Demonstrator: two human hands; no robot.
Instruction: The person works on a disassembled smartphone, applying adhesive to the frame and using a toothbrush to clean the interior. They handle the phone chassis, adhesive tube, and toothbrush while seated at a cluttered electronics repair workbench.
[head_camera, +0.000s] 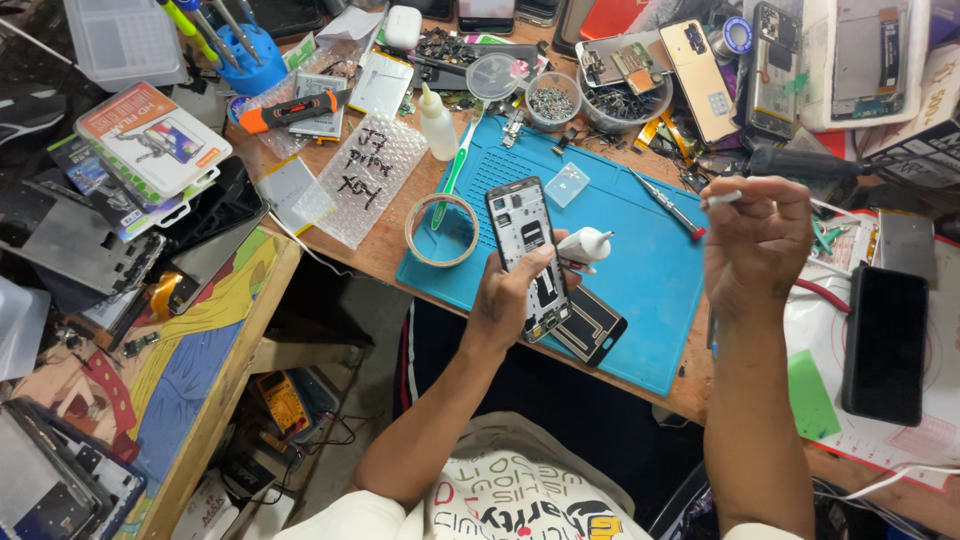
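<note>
While the left hand (510, 300) props it up over the blue repair mat (640, 270), the opened smartphone (528, 252) shows its insides: back cover off, dark frame, silver shields and a black block mid-body. It sits tilted, lower end in the palm, top end pointing away toward the green toothbrush (452, 170). Same hand also pinches a small white glue bottle (583, 245) against the phone's right edge, nozzle poking right.

Room-wise, the mat is fairly open to the right of the phone, with just a red-tipped screwdriver (668, 205) and a little clear plastic case (567, 184) lying on it. A black screen panel (590, 325) lies just under the phone at the mat's near edge, and a tape roll (441, 229) sits just off the left edge on the wooden surface (385, 250).

Left fingers (535, 262) are wrapped snug round phone and bottle. The right hand (755, 245) hovers well apart, its fingers curled narrow around a thin white stick (724, 198), can't tell exactly what it is.
</note>
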